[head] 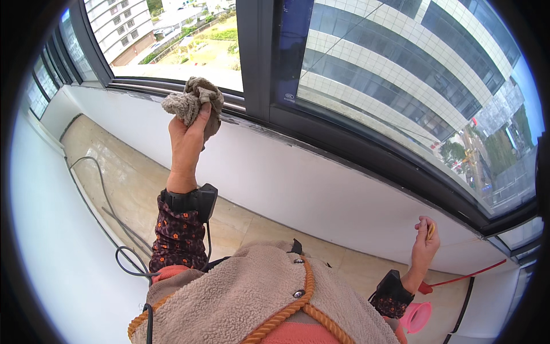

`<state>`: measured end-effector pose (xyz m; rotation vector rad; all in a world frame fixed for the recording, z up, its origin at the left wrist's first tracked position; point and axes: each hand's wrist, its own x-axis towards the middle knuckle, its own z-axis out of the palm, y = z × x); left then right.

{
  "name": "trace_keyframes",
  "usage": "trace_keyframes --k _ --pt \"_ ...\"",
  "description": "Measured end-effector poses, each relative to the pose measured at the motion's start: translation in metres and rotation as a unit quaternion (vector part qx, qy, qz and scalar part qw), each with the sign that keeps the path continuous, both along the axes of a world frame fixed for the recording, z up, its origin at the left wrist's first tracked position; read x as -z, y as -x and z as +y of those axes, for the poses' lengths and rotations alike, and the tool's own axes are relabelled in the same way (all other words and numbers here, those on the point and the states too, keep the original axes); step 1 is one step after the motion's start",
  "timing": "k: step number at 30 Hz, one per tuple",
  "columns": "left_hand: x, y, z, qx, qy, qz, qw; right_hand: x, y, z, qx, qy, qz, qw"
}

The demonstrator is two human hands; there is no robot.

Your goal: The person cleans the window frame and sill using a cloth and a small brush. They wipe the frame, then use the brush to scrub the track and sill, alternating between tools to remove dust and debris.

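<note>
My left hand (189, 137) is raised at the window and grips a crumpled grey-brown cloth (195, 103). The cloth overlaps the lower track of the dark metal window frame (232, 99), left of the thick upright; whether it touches the track I cannot tell. My right hand (425, 245) is low at the right, before the white wall under the sill, with its fingers curled. A small yellowish thing (431, 231) shows between those fingers; what it is I cannot tell. Both wrists wear black strapped devices.
A pink plastic bucket (417, 317) stands on the tiled floor at the lower right, near a red-handled tool (468, 273). Dark cables (103, 185) loop over the floor at the left, along a white wall (56, 206). Buildings show through the window glass (386, 64).
</note>
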<state>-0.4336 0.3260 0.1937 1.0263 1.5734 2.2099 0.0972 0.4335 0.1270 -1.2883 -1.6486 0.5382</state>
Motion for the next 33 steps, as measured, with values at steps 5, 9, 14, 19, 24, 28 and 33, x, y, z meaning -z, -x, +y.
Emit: trace_keyframes --k 5,9,14,19,24,28,33 --pt "0.008 0.019 0.048 0.07 0.037 0.123 0.989 -0.003 0.055 -0.004 -0.023 0.024 -0.014 0.999" --pt "0.008 0.028 0.052 0.109 0.039 0.051 0.992 -0.003 0.082 -0.02 -0.022 0.022 -0.016 0.999" --pt "0.009 0.023 0.06 0.184 -0.006 0.105 0.977 -0.004 0.104 -0.027 -0.013 0.073 -0.021 0.997" --pt "0.013 0.056 0.054 0.25 0.011 0.145 0.957 -0.009 0.163 -0.017 -0.051 0.075 -0.03 0.995" --pt "0.008 0.088 0.047 0.251 0.031 0.254 0.934 -0.012 0.212 0.007 -0.101 -0.013 -0.027 0.994" --pt "-0.004 0.13 0.019 0.202 0.038 0.141 0.969 -0.014 0.223 0.017 -0.06 0.022 -0.019 0.998" --pt "-0.008 0.212 -0.019 0.076 0.067 0.096 0.99 -0.015 0.246 0.013 -0.033 -0.03 0.021 0.999"
